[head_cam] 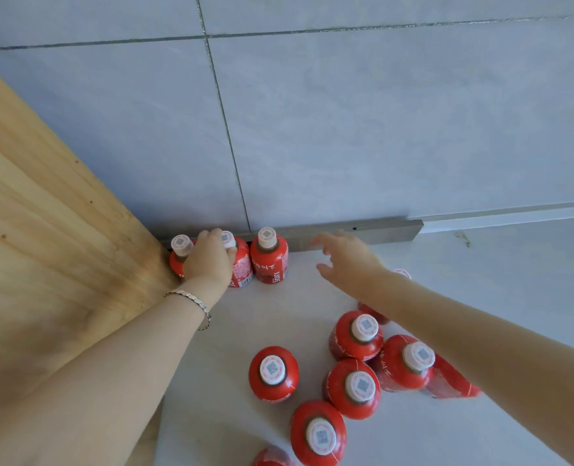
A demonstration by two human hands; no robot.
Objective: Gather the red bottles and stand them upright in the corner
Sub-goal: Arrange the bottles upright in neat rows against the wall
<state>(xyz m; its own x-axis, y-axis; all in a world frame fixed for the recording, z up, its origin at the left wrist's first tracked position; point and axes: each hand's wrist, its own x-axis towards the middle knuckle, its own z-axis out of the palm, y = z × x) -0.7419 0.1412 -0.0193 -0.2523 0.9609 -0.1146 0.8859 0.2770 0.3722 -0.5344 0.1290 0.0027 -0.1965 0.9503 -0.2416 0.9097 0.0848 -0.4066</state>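
— By the corner, how many red bottles?
— Three stand upright in a row along the metal baseboard strip (346, 230), caps up: the corner bottle (178, 253) against the wooden panel (43, 230), the middle bottle (241, 267), the right bottle (269, 257). At least seven more stand on the floor (480, 280) nearer the camera, partly hidden.
— Hands?
— The left hand (209, 257) is closed over the middle bottle's cap. The right hand (349, 257) hovers, fingers spread, holding nothing.

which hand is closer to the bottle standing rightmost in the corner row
Left. The left hand grips the middle bottle, right beside the rightmost corner bottle. The right hand hovers open further off to its right, not touching it.
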